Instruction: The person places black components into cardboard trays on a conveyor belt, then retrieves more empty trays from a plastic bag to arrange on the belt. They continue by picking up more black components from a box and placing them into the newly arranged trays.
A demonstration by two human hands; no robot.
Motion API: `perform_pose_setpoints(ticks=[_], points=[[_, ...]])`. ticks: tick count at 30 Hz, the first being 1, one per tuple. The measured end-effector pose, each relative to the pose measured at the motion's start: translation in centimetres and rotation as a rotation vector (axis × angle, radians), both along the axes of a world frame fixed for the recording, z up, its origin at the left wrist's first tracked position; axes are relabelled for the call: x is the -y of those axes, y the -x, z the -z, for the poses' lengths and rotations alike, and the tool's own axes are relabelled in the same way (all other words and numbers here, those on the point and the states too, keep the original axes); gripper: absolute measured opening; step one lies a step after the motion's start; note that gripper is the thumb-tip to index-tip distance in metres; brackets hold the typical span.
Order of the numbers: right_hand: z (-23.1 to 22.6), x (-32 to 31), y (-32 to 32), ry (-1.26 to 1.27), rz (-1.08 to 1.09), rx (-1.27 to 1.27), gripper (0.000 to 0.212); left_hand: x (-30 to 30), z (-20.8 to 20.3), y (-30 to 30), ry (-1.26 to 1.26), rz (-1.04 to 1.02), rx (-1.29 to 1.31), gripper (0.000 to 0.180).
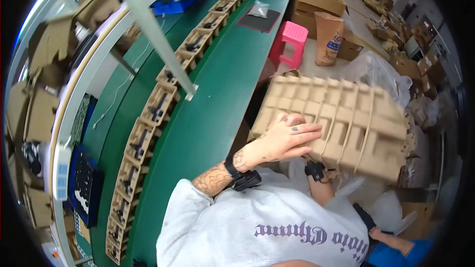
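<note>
Two hands at the stack of brown cardboard trays (341, 118), held up just right of the green worktop (213, 113) and in front of the pale grey shirt (257, 227). Left hand (292, 138) laid over the near left part of the stack, grip loosely spread, resting across the ribs rather than pinching. Right hand hidden behind the near edge, with only a black wristband (314, 170) and forearm in sight, so impossible to tell how firmly closed.

Best to carry the weight from below and use the left hand mainly for steadying, judging by the thin ribs, probably quick to crease under a hard squeeze. Press with the whole palm over several ribs, not with fingertips on one. Square up the layers to prevent sliding, and lift clear of the worktop edge. Swing gently, well away from the filled row of trays (148, 120) along the left. Watch the pink stool (295, 34) beyond, and leave room for the co-worker's blue sleeve (403, 254) at lower right
</note>
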State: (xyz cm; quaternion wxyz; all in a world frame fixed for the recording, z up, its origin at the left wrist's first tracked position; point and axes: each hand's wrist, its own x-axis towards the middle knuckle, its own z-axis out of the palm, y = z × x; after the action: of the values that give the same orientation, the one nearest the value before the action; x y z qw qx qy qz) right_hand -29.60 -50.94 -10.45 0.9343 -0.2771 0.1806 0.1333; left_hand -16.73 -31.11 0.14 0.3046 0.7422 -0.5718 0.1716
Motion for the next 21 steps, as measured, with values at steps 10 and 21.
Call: perform_pose_setpoints(ticks=[10,21], points=[[4.1,-22.7,-7.4,-0.328,-0.766,-0.358,0.059,-16.9,2.8,5.9,0.066,-0.838,-0.188,0.054],[0.7,-20.2,-13.4,1.019,-0.991,0.805,0.031,-24.3,12.0,4.6,0.361,-1.319,-0.031,0.037]])
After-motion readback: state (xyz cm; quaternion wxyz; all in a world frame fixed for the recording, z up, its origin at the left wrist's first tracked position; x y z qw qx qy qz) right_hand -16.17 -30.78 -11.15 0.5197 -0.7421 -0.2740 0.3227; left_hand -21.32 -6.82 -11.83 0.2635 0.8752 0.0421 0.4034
